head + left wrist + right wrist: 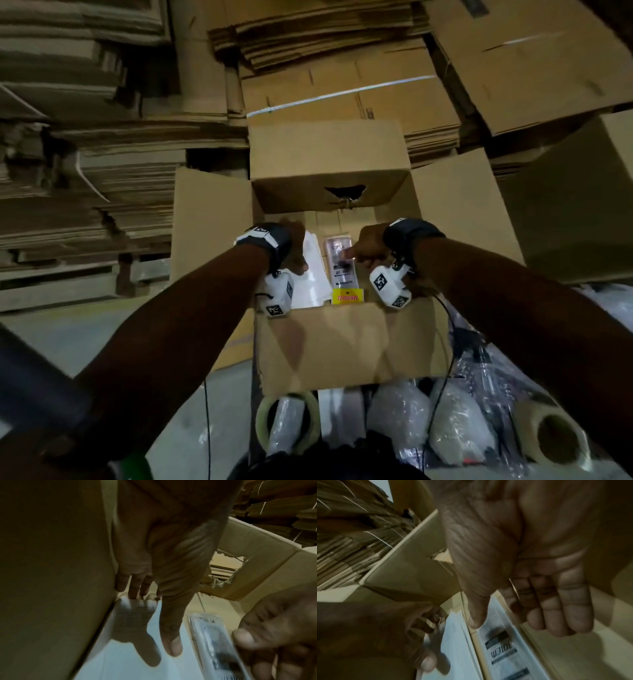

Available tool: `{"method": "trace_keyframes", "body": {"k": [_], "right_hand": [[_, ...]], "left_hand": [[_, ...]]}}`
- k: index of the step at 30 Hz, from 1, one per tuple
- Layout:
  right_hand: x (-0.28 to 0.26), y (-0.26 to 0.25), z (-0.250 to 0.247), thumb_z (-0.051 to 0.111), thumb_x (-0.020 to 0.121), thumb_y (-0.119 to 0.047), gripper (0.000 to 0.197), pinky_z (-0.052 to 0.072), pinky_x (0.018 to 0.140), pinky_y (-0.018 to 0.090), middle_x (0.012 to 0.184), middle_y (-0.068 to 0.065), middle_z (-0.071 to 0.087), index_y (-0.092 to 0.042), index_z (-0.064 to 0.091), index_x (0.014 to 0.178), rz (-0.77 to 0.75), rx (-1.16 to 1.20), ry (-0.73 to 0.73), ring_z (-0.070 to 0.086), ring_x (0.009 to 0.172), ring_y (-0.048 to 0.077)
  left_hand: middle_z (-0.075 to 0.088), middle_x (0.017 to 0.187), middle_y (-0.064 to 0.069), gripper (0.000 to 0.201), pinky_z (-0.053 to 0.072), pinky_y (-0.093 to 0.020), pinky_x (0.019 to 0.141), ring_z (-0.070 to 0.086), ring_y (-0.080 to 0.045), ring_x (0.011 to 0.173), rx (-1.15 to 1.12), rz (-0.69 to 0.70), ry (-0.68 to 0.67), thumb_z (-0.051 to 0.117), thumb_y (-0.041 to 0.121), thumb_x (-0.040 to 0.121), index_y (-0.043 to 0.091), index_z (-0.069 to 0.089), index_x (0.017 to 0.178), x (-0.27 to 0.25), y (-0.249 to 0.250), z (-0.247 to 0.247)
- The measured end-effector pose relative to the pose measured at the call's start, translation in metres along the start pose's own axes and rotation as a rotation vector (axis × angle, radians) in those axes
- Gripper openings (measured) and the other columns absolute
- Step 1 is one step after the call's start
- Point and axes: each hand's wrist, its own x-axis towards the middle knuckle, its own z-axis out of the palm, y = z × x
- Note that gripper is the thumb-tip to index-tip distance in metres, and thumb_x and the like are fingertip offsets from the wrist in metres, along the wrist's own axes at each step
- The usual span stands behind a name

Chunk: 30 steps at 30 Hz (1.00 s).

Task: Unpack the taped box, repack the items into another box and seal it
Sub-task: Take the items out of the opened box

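On the left we see stacks of flattened cardboard [102, 164], and in front of them our left hand [291, 246] reaches down into the open cardboard box [346, 346], its fingers [135, 586] straight and its thumb stretched out over the white papers [313, 274] lying along the box's left wall. Just right of the papers lies a clear blister pack [342, 265] with a yellow header card, and our right hand [370, 250] hovers over it with fingers [556, 608] loosely extended together and the thumb pointing at the pack, gripping nothing. Nearer to us, below the box, sit a roll of tape [289, 425], plastic-wrapped bundles [459, 425] and, farthest right, a second tape roll [555, 435].
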Motion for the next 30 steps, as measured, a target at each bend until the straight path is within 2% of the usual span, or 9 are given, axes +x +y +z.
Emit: {"method": "trace_keyframes", "body": {"k": [3,6,11,13,16,20,25,27,30], "right_hand": [[0.015,-0.001,0.001,0.075,0.083,-0.059,0.051,0.048,0.051,0.026,0.061,0.006,0.064,-0.012,0.064,0.065,-0.018,0.016,-0.044,0.054,0.046,0.019],[0.030,0.000,0.008,0.081,0.082,-0.049,0.048,0.046,0.043,0.024,0.050,0.004,0.061,-0.011,0.062,0.059,-0.005,0.057,-0.024,0.052,0.038,0.017],[0.041,0.002,0.032,0.046,0.107,-0.041,0.066,0.025,0.036,0.016,0.033,0.000,0.028,-0.012,0.035,0.049,0.163,0.230,-0.390,0.025,0.025,0.014],[0.040,0.005,0.034,0.053,0.106,-0.033,0.067,0.028,0.034,0.013,0.033,0.001,0.036,-0.013,0.043,0.043,0.144,0.319,-0.342,0.032,0.024,0.013],[0.041,0.013,0.036,0.066,0.099,-0.026,0.047,0.030,0.035,0.016,0.039,0.000,0.042,-0.013,0.043,0.060,0.072,0.406,-0.207,0.037,0.030,0.013],[0.041,0.012,0.037,0.079,0.088,-0.023,0.023,0.050,0.041,0.022,0.058,0.003,0.067,-0.012,0.062,0.076,-0.041,0.457,-0.044,0.062,0.043,0.013],[0.040,0.006,0.039,0.079,0.088,-0.016,0.034,0.049,0.041,0.022,0.061,0.008,0.064,-0.013,0.054,0.065,-0.071,0.522,-0.015,0.062,0.046,0.014],[0.042,0.008,0.037,0.075,0.090,-0.010,0.038,0.042,0.037,0.020,0.058,0.010,0.052,-0.014,0.046,0.067,-0.055,0.503,0.009,0.050,0.038,0.014],[0.046,0.007,0.032,0.077,0.088,-0.018,0.035,0.053,0.054,0.031,0.070,0.015,0.053,-0.015,0.047,0.069,-0.051,0.474,-0.004,0.055,0.061,0.024]], "left_hand": [[0.065,0.119,-0.014,0.090,0.056,-0.029,0.054,0.068,-0.029,0.090,-0.013,-0.001,-0.035,0.092,0.044,0.057,0.010,0.051,0.129,0.011,-0.001,-0.002],[0.067,0.115,-0.015,0.082,0.038,-0.017,0.040,0.067,-0.027,0.086,0.001,0.010,-0.082,0.093,0.033,0.061,0.002,0.054,0.126,0.019,-0.001,-0.003],[0.067,0.111,-0.009,0.072,0.034,-0.020,0.048,0.061,-0.024,0.083,0.058,0.020,-0.101,0.092,0.036,0.058,0.008,0.057,0.114,0.035,-0.009,0.007],[0.064,0.102,-0.005,0.062,0.036,-0.022,0.052,0.060,-0.022,0.085,0.061,0.014,-0.153,0.092,0.033,0.062,0.006,0.062,0.108,0.038,-0.010,0.002],[0.066,0.106,-0.008,0.049,0.042,-0.022,0.071,0.063,-0.026,0.097,0.040,-0.013,-0.158,0.089,0.027,0.072,0.006,0.065,0.109,0.039,-0.007,-0.004],[0.066,0.062,0.008,0.022,0.048,-0.018,0.050,0.059,-0.021,0.070,-0.050,-0.037,-0.308,0.086,0.007,0.073,0.001,0.069,0.086,0.036,-0.003,-0.019],[0.070,0.107,-0.008,0.042,0.058,-0.044,0.084,0.066,-0.030,0.098,0.000,0.023,-0.294,0.088,0.016,0.072,0.003,0.066,0.106,0.033,-0.001,-0.022],[0.072,0.110,-0.014,0.040,0.058,-0.042,0.079,0.069,-0.031,0.091,0.022,0.022,-0.250,0.087,0.017,0.074,0.000,0.068,0.105,0.033,0.001,-0.022],[0.071,0.114,-0.018,0.039,0.056,-0.039,0.076,0.068,-0.031,0.090,0.037,0.002,-0.213,0.083,0.018,0.079,0.001,0.066,0.110,0.035,0.005,-0.030]]}}
